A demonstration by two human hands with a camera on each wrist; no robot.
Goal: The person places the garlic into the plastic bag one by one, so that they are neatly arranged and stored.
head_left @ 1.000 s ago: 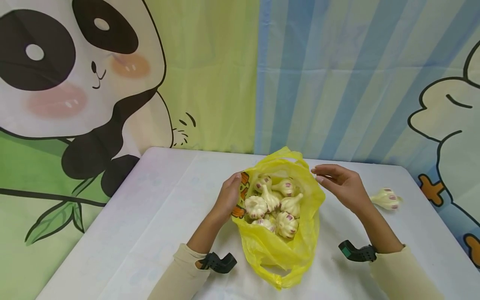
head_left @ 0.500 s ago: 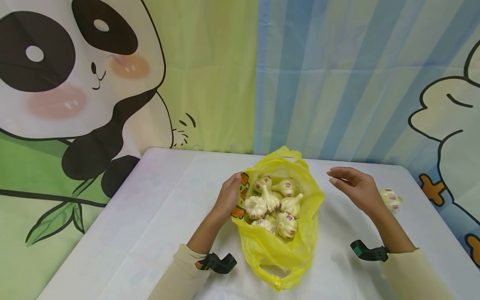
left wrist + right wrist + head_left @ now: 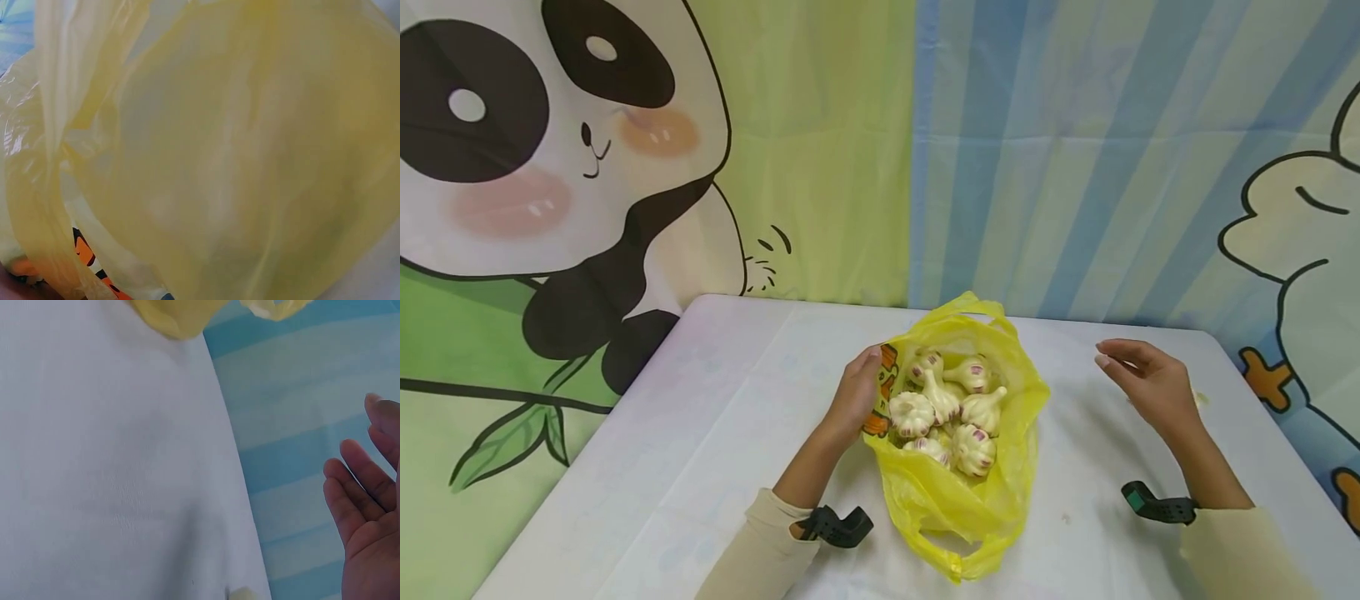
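Note:
A yellow plastic bag lies on the white table, its mouth spread wide. Inside it are several garlic bulbs, pale with purplish patches. My left hand grips the bag's left rim, thumb on the inner side by an orange print; the other fingers are hidden. Yellow film fills most of the left wrist view. Over the table to the right of the bag is my right hand, holding nothing, its fingers loosely bent. Behind that hand a lone garlic bulb is almost wholly covered; a sliver shows in the right wrist view.
The white table reaches back to a hanging cloth with a panda print and blue stripes. One bag handle loop lies toward the front edge, and another stands at the back.
My right hand has moved away from the bag's right rim, rightward toward the lone garlic bulb, now covering most of it. The left hand and the bag have hardly moved.

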